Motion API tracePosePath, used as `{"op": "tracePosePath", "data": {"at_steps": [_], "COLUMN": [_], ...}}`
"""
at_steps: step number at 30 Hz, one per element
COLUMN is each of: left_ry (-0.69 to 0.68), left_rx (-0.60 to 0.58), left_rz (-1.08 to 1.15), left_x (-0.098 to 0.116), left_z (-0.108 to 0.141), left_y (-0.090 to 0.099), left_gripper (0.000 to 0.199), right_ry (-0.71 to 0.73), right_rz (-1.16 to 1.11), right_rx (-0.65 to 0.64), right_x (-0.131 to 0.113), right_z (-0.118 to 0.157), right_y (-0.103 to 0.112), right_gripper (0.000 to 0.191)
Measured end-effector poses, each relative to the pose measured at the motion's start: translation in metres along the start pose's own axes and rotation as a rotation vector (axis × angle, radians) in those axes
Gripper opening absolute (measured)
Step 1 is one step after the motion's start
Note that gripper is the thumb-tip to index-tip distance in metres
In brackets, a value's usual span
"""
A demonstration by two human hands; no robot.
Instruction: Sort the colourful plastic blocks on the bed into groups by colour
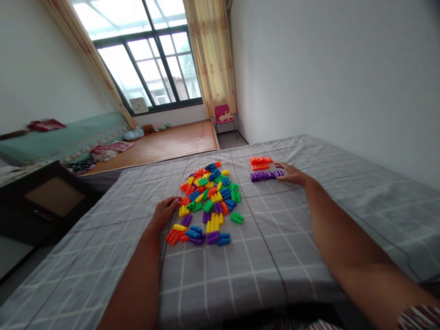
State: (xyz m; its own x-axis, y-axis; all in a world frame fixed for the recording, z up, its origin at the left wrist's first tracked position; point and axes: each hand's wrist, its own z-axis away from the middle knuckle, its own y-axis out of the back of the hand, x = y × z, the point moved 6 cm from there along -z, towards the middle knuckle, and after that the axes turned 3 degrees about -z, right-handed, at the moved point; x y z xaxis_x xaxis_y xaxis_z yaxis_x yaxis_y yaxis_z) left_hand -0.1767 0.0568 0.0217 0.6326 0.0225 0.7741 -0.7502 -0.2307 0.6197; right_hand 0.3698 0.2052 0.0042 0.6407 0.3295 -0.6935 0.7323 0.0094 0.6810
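Note:
A heap of tube-shaped plastic building blocks (207,205) in orange, yellow, green, blue and purple lies on the grey checked cloth (247,266). At the heap's left edge my left hand (165,211) has its fingers curled together at an orange block (184,200); the exact grip is small in view. Right of the heap, orange blocks (260,163) lie in two short rows. Nearer to me runs a row of purple blocks (264,176). My right hand (291,173) rests at that row's right end, fingers spread, fingertips touching or very close to the last purple block.
A single green block (237,217) sits just right of the heap. Beyond the cloth are a low wooden bed platform (172,140) and a pink chair (224,113). A dark cabinet (48,201) stands at left; a white wall (337,73) runs along the right.

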Motion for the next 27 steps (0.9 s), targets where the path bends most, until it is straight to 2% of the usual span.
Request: {"op": "tracePosePath", "data": {"at_steps": [5, 9, 11, 13, 16, 18, 20, 22, 27], "left_ry": [-0.001, 0.027, 0.031, 0.03, 0.03, 0.032, 0.033, 0.035, 0.03], "left_rx": [0.004, -0.002, 0.001, 0.006, -0.001, -0.008, -0.009, -0.005, -0.011], "left_rz": [0.006, 0.051, 0.056, 0.058, 0.054, 0.057, 0.062, 0.065, 0.058], "left_x": [-0.003, -0.002, 0.001, 0.004, 0.008, 0.011, 0.013, 0.015, 0.013], "left_z": [-0.001, 0.0, 0.001, 0.001, 0.003, 0.004, 0.005, 0.006, 0.005], "left_y": [0.0, -0.001, -0.001, -0.001, -0.001, -0.002, -0.002, -0.002, -0.002], "left_gripper": [0.059, 0.064, 0.065, 0.065, 0.064, 0.064, 0.062, 0.061, 0.06], "right_ry": [-0.082, -0.144, -0.09, 0.021, 0.161, 0.201, 0.22, 0.241, 0.27], "right_rz": [0.048, -0.005, -0.105, -0.167, -0.082, 0.033, 0.124, 0.18, 0.248], "right_rx": [-0.046, -0.031, -0.09, -0.221, -0.426, -0.476, -0.465, -0.435, -0.344], "right_x": [0.011, 0.005, -0.014, -0.043, -0.082, -0.096, -0.102, -0.103, -0.1], "right_z": [0.002, 0.005, 0.008, 0.012, 0.019, 0.021, 0.021, 0.019, 0.014], "right_y": [-0.002, 0.012, 0.015, 0.007, -0.023, -0.044, -0.059, -0.063, -0.044], "right_gripper": [0.047, 0.041, 0.044, 0.047, 0.046, 0.045, 0.044, 0.044, 0.044]}}
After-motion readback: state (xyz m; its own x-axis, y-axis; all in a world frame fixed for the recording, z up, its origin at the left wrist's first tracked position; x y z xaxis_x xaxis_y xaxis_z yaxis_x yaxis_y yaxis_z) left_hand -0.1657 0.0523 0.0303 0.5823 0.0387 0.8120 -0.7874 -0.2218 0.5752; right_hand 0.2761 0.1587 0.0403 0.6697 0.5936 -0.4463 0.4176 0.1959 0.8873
